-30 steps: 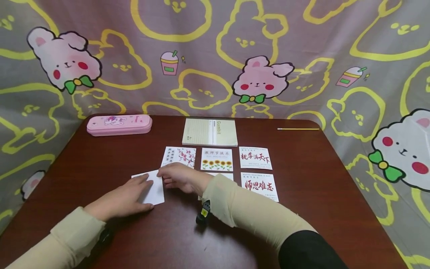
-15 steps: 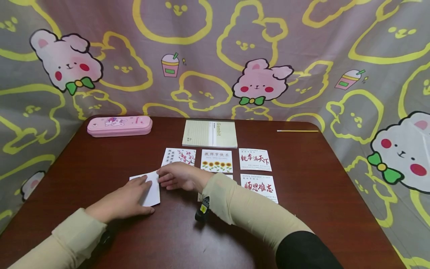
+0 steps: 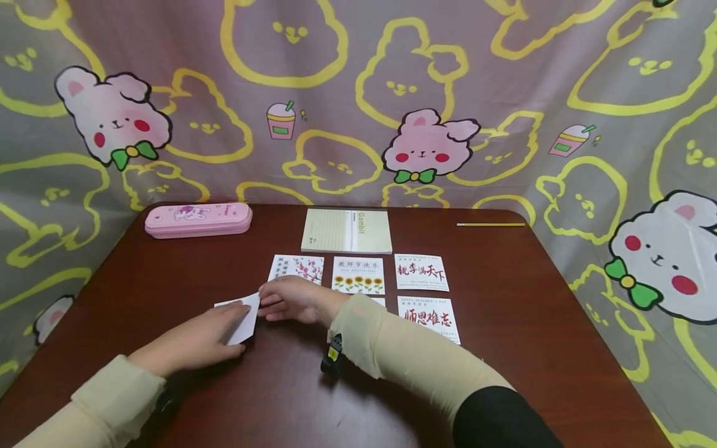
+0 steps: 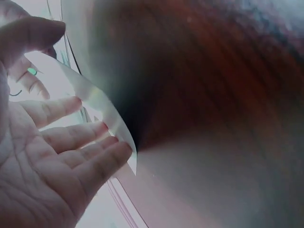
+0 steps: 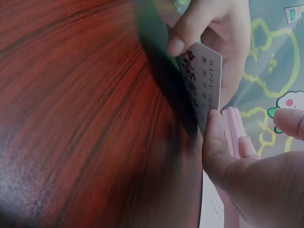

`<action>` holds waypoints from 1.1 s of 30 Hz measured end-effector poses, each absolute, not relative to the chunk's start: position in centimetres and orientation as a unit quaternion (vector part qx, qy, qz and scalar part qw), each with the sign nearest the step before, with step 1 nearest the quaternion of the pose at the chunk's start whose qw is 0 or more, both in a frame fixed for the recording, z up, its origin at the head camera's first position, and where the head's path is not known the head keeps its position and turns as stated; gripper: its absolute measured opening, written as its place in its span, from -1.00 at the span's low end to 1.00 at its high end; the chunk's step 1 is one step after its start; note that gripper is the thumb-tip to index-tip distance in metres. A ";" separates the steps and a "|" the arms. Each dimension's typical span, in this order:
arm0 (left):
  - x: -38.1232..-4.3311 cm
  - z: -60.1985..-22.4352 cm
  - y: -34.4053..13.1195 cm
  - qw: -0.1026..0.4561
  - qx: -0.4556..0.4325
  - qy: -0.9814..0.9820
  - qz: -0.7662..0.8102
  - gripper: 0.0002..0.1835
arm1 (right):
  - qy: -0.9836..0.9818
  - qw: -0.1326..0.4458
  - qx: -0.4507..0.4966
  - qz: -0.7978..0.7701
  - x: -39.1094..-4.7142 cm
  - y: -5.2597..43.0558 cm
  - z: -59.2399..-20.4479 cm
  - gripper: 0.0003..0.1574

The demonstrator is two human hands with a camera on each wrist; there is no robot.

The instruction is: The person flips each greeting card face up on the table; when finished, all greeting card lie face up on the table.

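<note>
A white greeting card (image 3: 244, 325) stands tilted on the table, its right edge raised and its blank side up. The left hand (image 3: 193, 339) lies over the blank side with fingers fairly straight, their tips touching it in the left wrist view. The right hand (image 3: 295, 300) pinches the upper right corner of the card. In the right wrist view the card's printed face (image 5: 205, 78) shows red characters and the word HAPPY; the left thumb (image 5: 176, 45) appears in front of its upper part. Part of the card is hidden under the left hand.
Several printed cards lie in rows to the right: a blossom card (image 3: 305, 267), a sunflower card (image 3: 358, 274) and red-lettered ones (image 3: 421, 272). The right forearm covers part of the lower row. Behind are a pink pencil case (image 3: 198, 219), a notebook (image 3: 346, 230) and a pencil (image 3: 490, 224).
The greeting card has tilted up along its right edge, so its blank side looks narrower from above. Both hands keep nearly the same place; the head view has shifted slightly.
</note>
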State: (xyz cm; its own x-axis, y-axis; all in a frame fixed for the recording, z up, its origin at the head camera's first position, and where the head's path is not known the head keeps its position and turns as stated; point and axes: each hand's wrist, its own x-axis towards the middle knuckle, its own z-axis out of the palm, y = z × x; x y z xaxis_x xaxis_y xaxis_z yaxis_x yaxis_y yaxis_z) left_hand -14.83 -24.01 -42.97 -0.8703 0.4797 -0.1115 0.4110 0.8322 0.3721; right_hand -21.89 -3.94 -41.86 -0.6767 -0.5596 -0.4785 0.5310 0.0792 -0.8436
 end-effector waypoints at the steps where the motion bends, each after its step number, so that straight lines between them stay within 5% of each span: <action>1: -14.8 -43.0 -24.1 0.106 0.231 0.951 0.175 -0.22 | 0.614 0.402 -0.010 -0.679 -21.9 -4.0 -41.9 -0.74; 5: -14.7 -42.8 -24.7 0.114 0.232 0.944 0.203 -0.26 | 0.606 0.398 -0.008 -0.688 -21.9 -4.1 -42.1 -0.69; 12: -14.6 -41.3 -25.9 0.040 0.250 0.933 0.256 -0.51 | 0.592 0.367 -0.020 -0.717 -22.4 -4.3 -41.8 -0.69; 20: -15.2 -39.4 -26.1 0.088 0.103 0.885 0.445 -0.45 | 0.640 0.291 -0.040 -0.710 -22.9 -4.4 -42.1 -0.65; 27: -15.9 -39.4 -25.2 0.143 0.059 0.745 0.649 -0.43 | 0.664 0.250 -0.066 -0.702 -23.1 -3.6 -42.2 -0.96; 33: -16.3 -39.6 -25.0 0.096 0.033 0.767 0.633 -0.46 | 0.669 0.246 -0.061 -0.699 -23.4 -2.9 -42.6 -0.86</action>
